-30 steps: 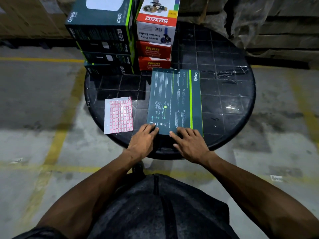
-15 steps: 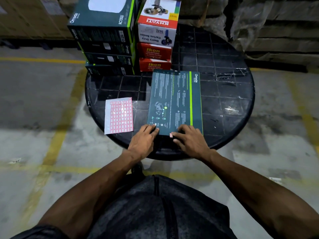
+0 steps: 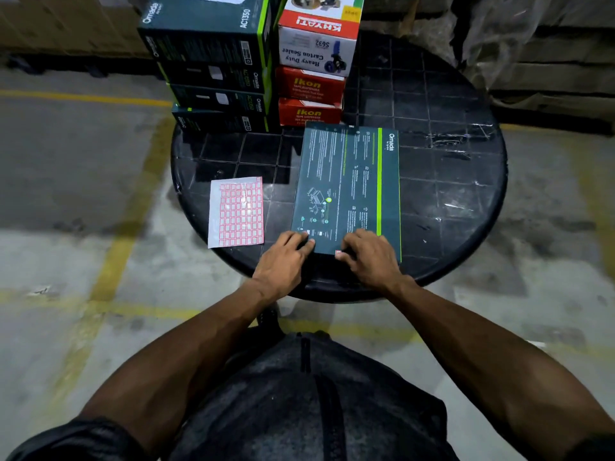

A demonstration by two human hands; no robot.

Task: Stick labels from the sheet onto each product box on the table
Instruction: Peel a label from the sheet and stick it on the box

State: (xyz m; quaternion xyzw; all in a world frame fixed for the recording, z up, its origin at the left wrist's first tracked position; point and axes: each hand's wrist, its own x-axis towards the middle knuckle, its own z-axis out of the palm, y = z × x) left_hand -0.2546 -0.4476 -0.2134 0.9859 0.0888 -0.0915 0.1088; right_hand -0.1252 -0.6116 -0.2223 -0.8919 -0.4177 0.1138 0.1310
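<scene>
The flat teal box (image 3: 346,191) runs lengthwise away from both hands, left hand (image 3: 283,261) resting flat on its near edge, right hand (image 3: 369,257) pinching a label (image 3: 338,252) there.

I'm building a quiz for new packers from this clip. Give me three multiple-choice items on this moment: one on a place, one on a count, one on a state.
1. Where does the label sheet lie relative to the flat dark box?
A. on top of it
B. to its left on the table
C. on the floor

2. How many red Ikon boxes are in the stack?
A. two
B. four
C. none

3. What is the left hand doing?
A. lifting the sheet
B. hanging off the table
C. resting on the box's near edge

Answers: 1 B, the sheet sits beside the box; 2 A, two are stacked; 3 C, its fingers lie on the box corner.
</scene>
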